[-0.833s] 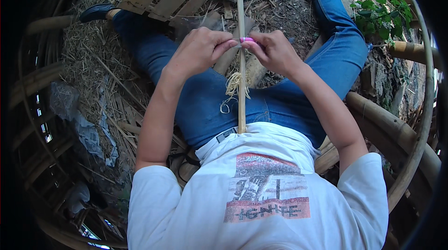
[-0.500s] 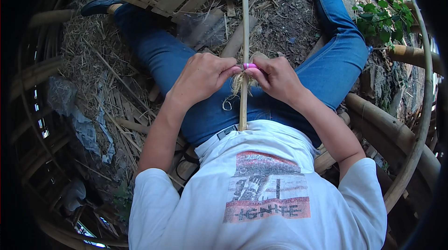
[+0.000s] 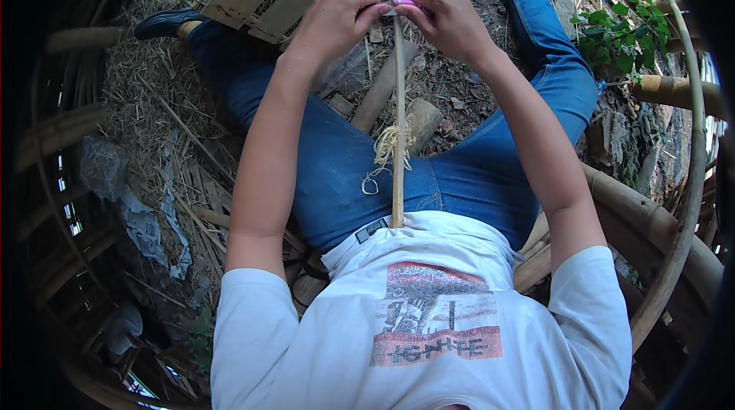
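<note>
Pinching pink tool (image 3: 406, 3) across thin pole (image 3: 399, 96) with left hand (image 3: 331, 25) and right hand (image 3: 453, 27), possibly risking a skid from uneven pressure or pole wobble.

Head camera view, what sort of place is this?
Probably a rustic outdoor spot or open-sided bamboo shelter, though its use is unclear: thick bamboo poles at the right, dry straw on the ground, and a leafy green plant.

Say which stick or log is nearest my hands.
The slim pale stick between the left hand and right hand; the thicker logs lie on the ground.
</note>
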The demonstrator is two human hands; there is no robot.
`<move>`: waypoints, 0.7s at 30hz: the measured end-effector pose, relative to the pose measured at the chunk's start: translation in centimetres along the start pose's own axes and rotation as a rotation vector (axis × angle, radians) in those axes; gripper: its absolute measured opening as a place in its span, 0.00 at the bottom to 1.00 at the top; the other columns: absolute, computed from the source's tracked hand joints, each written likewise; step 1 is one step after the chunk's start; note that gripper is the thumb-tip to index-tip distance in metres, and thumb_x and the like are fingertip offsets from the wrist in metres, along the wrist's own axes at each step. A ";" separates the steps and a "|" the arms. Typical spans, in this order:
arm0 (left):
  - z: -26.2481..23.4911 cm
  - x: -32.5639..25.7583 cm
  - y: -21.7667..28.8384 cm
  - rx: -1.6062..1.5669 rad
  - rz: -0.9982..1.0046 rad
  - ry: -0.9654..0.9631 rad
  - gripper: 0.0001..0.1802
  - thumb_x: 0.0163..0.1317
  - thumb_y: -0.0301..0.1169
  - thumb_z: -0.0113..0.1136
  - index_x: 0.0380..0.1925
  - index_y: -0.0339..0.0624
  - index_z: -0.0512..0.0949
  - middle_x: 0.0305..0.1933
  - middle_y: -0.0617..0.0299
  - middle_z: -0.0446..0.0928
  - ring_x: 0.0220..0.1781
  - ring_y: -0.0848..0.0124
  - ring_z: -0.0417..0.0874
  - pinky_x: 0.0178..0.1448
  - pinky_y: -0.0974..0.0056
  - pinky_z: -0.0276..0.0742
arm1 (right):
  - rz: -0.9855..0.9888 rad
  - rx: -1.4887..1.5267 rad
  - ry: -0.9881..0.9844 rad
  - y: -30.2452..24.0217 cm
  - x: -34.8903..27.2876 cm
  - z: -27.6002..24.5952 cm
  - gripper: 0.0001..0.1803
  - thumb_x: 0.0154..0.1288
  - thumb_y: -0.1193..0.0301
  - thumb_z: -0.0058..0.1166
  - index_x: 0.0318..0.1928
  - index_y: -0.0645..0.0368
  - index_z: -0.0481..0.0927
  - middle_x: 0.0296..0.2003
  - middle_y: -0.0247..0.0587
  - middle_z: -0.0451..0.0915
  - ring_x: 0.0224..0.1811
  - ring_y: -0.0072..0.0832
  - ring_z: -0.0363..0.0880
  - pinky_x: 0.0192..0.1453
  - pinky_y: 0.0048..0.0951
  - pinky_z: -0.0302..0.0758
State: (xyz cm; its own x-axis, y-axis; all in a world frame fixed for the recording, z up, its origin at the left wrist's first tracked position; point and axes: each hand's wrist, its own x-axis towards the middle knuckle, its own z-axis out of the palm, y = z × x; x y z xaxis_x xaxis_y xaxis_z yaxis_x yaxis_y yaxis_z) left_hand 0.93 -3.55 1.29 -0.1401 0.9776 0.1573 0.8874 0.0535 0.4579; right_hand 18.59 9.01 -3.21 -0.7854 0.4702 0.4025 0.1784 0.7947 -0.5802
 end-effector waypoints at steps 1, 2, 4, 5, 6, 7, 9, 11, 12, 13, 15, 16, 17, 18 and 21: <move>0.1 1.0 -0.7 0.005 -0.004 0.016 0.15 0.69 0.43 0.60 0.42 0.43 0.84 0.26 0.49 0.79 0.28 0.50 0.79 0.36 0.53 0.73 | -0.016 -0.009 0.027 0.8 0.9 0.1 0.16 0.70 0.55 0.57 0.37 0.55 0.85 0.20 0.47 0.79 0.25 0.48 0.81 0.32 0.44 0.76; 0.1 2.0 -1.4 0.005 -0.004 0.014 0.15 0.69 0.43 0.60 0.42 0.43 0.84 0.26 0.49 0.79 0.28 0.50 0.79 0.36 0.53 0.73 | -0.032 -0.018 0.054 1.6 1.7 0.2 0.17 0.70 0.54 0.57 0.40 0.54 0.87 0.21 0.47 0.80 0.26 0.48 0.81 0.33 0.44 0.77; -0.1 3.5 -1.7 0.020 0.095 0.060 0.16 0.69 0.44 0.60 0.45 0.44 0.84 0.27 0.50 0.80 0.27 0.54 0.79 0.37 0.55 0.74 | -0.109 -0.016 0.129 3.3 2.9 0.6 0.16 0.72 0.59 0.57 0.48 0.56 0.87 0.22 0.51 0.80 0.20 0.42 0.78 0.27 0.38 0.72; -0.3 3.9 -1.3 0.031 0.075 0.049 0.16 0.70 0.43 0.59 0.45 0.44 0.84 0.25 0.50 0.78 0.25 0.57 0.77 0.36 0.55 0.73 | -0.138 -0.028 0.133 4.0 3.3 0.6 0.16 0.73 0.60 0.56 0.49 0.56 0.87 0.21 0.50 0.79 0.19 0.39 0.77 0.26 0.37 0.71; -0.5 4.5 -0.9 0.027 0.079 0.045 0.16 0.70 0.43 0.59 0.45 0.44 0.84 0.25 0.50 0.78 0.25 0.57 0.77 0.36 0.55 0.73 | -0.167 -0.042 0.137 4.6 3.4 0.6 0.16 0.74 0.60 0.55 0.49 0.57 0.87 0.20 0.48 0.78 0.17 0.36 0.75 0.25 0.36 0.70; -1.5 3.8 -0.8 -0.015 -0.021 -0.033 0.14 0.70 0.39 0.58 0.42 0.41 0.85 0.28 0.48 0.80 0.28 0.55 0.81 0.37 0.55 0.75 | -0.008 0.095 0.030 1.1 3.6 -0.5 0.17 0.72 0.60 0.55 0.36 0.62 0.84 0.25 0.56 0.80 0.29 0.52 0.81 0.33 0.44 0.75; -2.1 4.6 0.1 -0.072 -0.083 -0.116 0.13 0.70 0.36 0.57 0.40 0.38 0.85 0.31 0.46 0.83 0.31 0.53 0.84 0.39 0.55 0.78 | 0.001 0.080 0.032 1.5 3.8 -1.0 0.17 0.72 0.60 0.55 0.36 0.62 0.84 0.25 0.56 0.80 0.29 0.52 0.82 0.33 0.45 0.75; -2.2 4.8 0.0 -0.088 -0.060 -0.130 0.13 0.70 0.35 0.57 0.38 0.38 0.85 0.30 0.45 0.82 0.31 0.53 0.84 0.38 0.55 0.78 | 0.003 0.076 0.028 1.8 3.9 -0.8 0.18 0.72 0.59 0.55 0.36 0.62 0.84 0.25 0.56 0.80 0.29 0.52 0.82 0.33 0.45 0.75; -2.0 4.8 -0.2 -0.089 -0.062 -0.132 0.13 0.70 0.35 0.57 0.38 0.38 0.85 0.30 0.45 0.82 0.31 0.53 0.84 0.38 0.55 0.78 | -0.026 0.095 0.047 2.0 3.8 -0.7 0.17 0.72 0.59 0.55 0.36 0.62 0.84 0.25 0.56 0.80 0.29 0.52 0.82 0.33 0.45 0.75; -1.8 4.7 -0.3 -0.085 -0.028 -0.101 0.13 0.70 0.35 0.57 0.38 0.38 0.85 0.30 0.45 0.82 0.31 0.54 0.84 0.38 0.55 0.78 | -0.054 0.114 0.066 2.1 3.8 -0.6 0.17 0.72 0.59 0.55 0.35 0.62 0.84 0.25 0.56 0.80 0.29 0.53 0.81 0.33 0.45 0.75; -1.6 4.6 -0.5 -0.082 0.005 -0.071 0.12 0.69 0.35 0.57 0.38 0.38 0.85 0.29 0.45 0.82 0.31 0.55 0.85 0.38 0.55 0.78 | -0.067 0.104 0.069 2.3 3.8 -0.5 0.17 0.72 0.60 0.55 0.36 0.62 0.84 0.25 0.56 0.80 0.29 0.53 0.81 0.33 0.45 0.75; -1.6 4.6 -0.5 -0.066 -0.001 -0.074 0.12 0.69 0.35 0.57 0.38 0.38 0.85 0.29 0.45 0.82 0.30 0.55 0.84 0.38 0.55 0.78 | -0.080 0.094 0.072 2.3 3.7 -0.5 0.16 0.72 0.60 0.55 0.36 0.61 0.84 0.25 0.56 0.80 0.29 0.53 0.81 0.33 0.45 0.75; -1.6 4.5 -0.4 -0.051 -0.007 -0.077 0.12 0.69 0.35 0.58 0.38 0.38 0.85 0.29 0.46 0.82 0.30 0.55 0.84 0.38 0.55 0.77 | -0.079 0.096 0.070 2.3 3.7 -0.5 0.16 0.72 0.60 0.55 0.36 0.61 0.84 0.25 0.56 0.80 0.29 0.53 0.81 0.33 0.45 0.75; -1.6 4.3 -0.3 -0.051 -0.009 -0.079 0.12 0.69 0.35 0.58 0.38 0.38 0.85 0.29 0.46 0.82 0.30 0.55 0.84 0.38 0.55 0.77 | -0.071 0.073 0.054 2.3 3.8 -0.4 0.16 0.72 0.61 0.55 0.36 0.61 0.84 0.26 0.57 0.80 0.30 0.54 0.81 0.33 0.45 0.75; -2.1 4.4 0.8 -0.050 -0.067 -0.098 0.12 0.69 0.35 0.58 0.39 0.39 0.85 0.30 0.46 0.82 0.30 0.54 0.84 0.38 0.55 0.77 | -0.086 0.102 0.073 2.3 3.5 -0.4 0.15 0.72 0.62 0.56 0.37 0.61 0.84 0.27 0.58 0.80 0.30 0.55 0.81 0.33 0.45 0.75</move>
State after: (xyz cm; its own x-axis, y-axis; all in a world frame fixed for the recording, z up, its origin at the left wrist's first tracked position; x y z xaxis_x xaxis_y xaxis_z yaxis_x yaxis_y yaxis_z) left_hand 0.08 0.33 4.14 -0.1524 0.9875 0.0400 0.8543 0.1113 0.5078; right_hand 16.50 12.64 -2.82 -0.7496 0.4316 0.5018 0.0481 0.7917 -0.6090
